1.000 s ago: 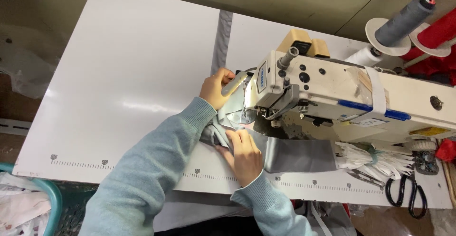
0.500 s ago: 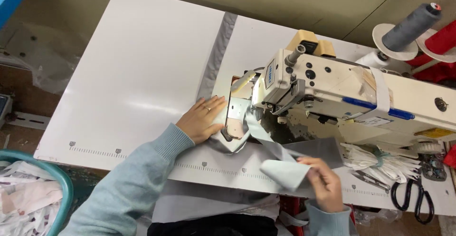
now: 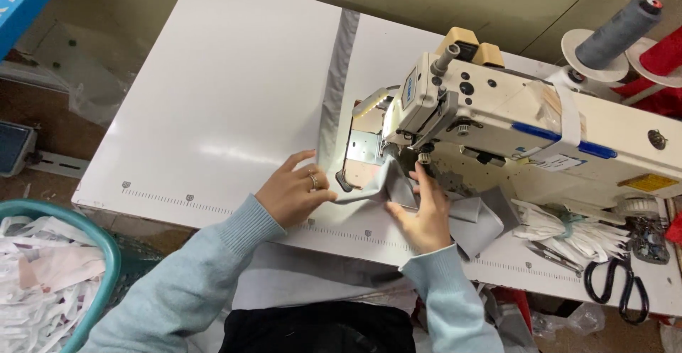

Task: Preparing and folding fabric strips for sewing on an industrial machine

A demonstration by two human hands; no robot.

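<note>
The grey fabric (image 3: 398,197) is a plain, matte piece, folded and creased, lying on the white table (image 3: 234,90) under the head of the cream sewing machine (image 3: 511,126). The left hand (image 3: 293,193) pinches its near edge between thumb and curled fingers (image 3: 312,180) — a ring shows on one. The right hand (image 3: 426,214) lies flat on the cloth, fingers loosely spread, fingertips apparently close to the needle area — the shadow there hides detail

Open room: the flat white sewing table (image 3: 213,97) to your left.
Blocked ahead: the cream sewing machine head (image 3: 511,126).
Right side: black-handled scissors (image 3: 616,282) and white bundled strips (image 3: 568,229) crowd you.
</note>
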